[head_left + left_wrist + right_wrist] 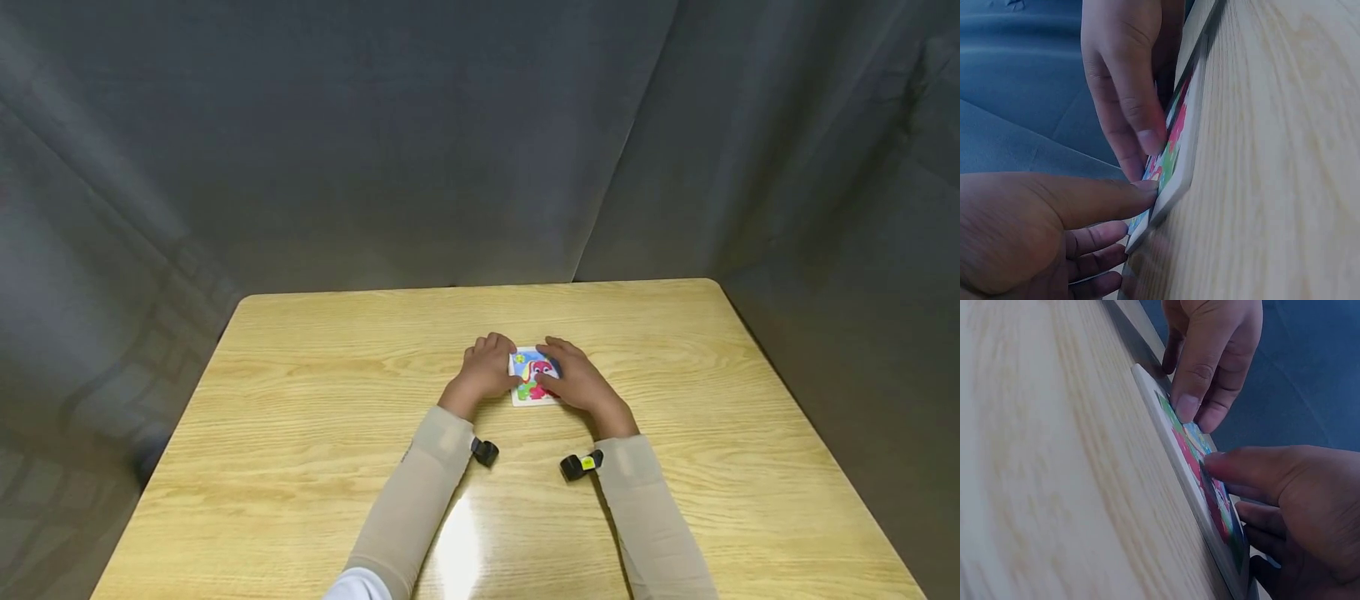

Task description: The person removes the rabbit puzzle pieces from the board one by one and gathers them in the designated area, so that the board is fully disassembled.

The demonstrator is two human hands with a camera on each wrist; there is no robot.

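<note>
- A person sits at a wooden table, both forearms in beige sleeves reaching forward, with one small square picture puzzle board lying flat between the two hands.
- The left hand rests on the board's left edge; its thumb lies straight with the tip pressed on the coloured picture, the other fingers loosely bent beneath it, clasping nothing.
- The right hand covers the board's right side; its thumb presses flat on the picture, and its fingers stretch along the far edge, likewise grasping nothing.
- The board's white frame sits flush on the table, directly under both thumbs.
- The work appears to be pressing or seating a piece in the picture. To do it well, I judge both thumbs should push straight down while the other fingers brace the frame, so the board does not slide across the smooth tabletop.
- Count: one board, two hands, two sleeves, one table.
- One small black device sits at each wrist, two in all: left, right.
- Individual puzzle pieces cannot be counted; the picture is too small and mostly covered.
</note>
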